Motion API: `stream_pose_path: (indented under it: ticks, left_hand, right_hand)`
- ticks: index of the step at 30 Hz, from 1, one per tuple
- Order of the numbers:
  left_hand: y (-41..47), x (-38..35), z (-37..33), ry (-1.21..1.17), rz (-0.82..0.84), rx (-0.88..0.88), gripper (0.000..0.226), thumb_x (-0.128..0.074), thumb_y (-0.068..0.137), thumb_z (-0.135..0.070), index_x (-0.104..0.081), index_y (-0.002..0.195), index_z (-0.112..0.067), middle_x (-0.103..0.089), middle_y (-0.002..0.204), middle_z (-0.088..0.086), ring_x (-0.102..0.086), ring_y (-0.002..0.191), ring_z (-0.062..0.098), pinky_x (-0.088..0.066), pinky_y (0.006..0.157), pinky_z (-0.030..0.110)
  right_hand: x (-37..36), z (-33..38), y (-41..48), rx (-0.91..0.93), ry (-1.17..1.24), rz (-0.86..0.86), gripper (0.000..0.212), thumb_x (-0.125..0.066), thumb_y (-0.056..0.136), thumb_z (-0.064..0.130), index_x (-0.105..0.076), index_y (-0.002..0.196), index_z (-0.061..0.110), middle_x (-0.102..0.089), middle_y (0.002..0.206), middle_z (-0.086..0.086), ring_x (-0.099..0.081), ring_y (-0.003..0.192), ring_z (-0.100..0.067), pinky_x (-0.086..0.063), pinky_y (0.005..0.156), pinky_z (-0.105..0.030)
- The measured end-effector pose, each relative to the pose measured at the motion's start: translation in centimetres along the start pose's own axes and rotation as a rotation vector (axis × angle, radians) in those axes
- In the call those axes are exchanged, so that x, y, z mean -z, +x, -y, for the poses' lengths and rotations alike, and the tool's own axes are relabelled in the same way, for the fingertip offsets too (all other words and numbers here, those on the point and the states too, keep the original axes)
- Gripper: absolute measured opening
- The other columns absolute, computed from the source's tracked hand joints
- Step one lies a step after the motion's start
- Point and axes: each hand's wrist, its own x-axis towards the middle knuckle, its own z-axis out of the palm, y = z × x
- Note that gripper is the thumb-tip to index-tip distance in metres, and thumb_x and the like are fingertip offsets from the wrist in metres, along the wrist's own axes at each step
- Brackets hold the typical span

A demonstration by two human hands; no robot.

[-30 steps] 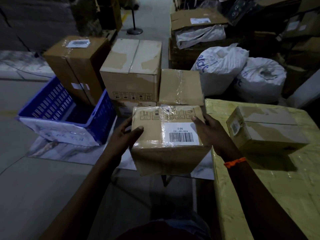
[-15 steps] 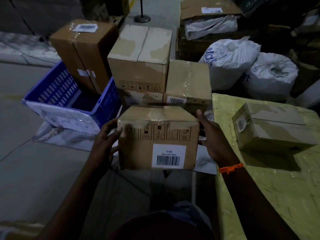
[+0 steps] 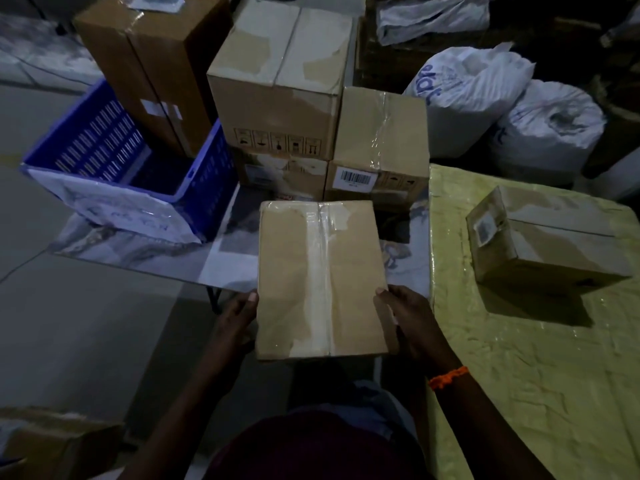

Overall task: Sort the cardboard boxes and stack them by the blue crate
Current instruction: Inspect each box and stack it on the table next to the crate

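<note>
You hold a brown cardboard box [image 3: 322,278] broad face up, a glossy strip of clear tape running down its middle, its long axis pointing away from you. Your left hand [image 3: 235,323] grips its near left edge and your right hand [image 3: 408,320] its near right edge, thumbs on top. Beyond it stand the stacked boxes [image 3: 284,98], just beside the slatted blue plastic crate [image 3: 114,150]

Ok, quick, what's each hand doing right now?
Left hand: holding the taped box by its left side.
Right hand: holding the same box's right side.
</note>
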Motion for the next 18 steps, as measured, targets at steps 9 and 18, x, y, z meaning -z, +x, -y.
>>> stream_pose_path:
  ticks: [9,18]
  left_hand:
    - [3.2,0.8,-0.2,0.09,-0.093,-0.048,0.038,-0.056,0.097,-0.044,-0.064,0.13,-0.026,-0.065,0.133,0.0,-0.062,0.122,0.017,-0.054,0.096,0.042]
    - [11.3,-0.6,-6.6,0.206,-0.137,-0.168,0.025,-0.057,0.102,-0.042,-0.06,0.124,-0.032,-0.062,0.127,-0.002,-0.058,0.119,0.016,-0.05,0.101,0.042]
  right_hand:
    - [-0.3,1.0,1.9,0.05,-0.037,-0.022,0.022,-0.071,0.098,0.03,-0.074,0.116,0.018,-0.077,0.106,0.002,-0.072,0.097,-0.017,-0.058,0.077,-0.028]
    - [-2.0,9.0,7.9,0.082,0.078,-0.032,0.032,-0.067,0.097,0.039,-0.073,0.11,0.011,-0.074,0.11,-0.02,-0.069,0.105,-0.035,-0.056,0.093,-0.049]
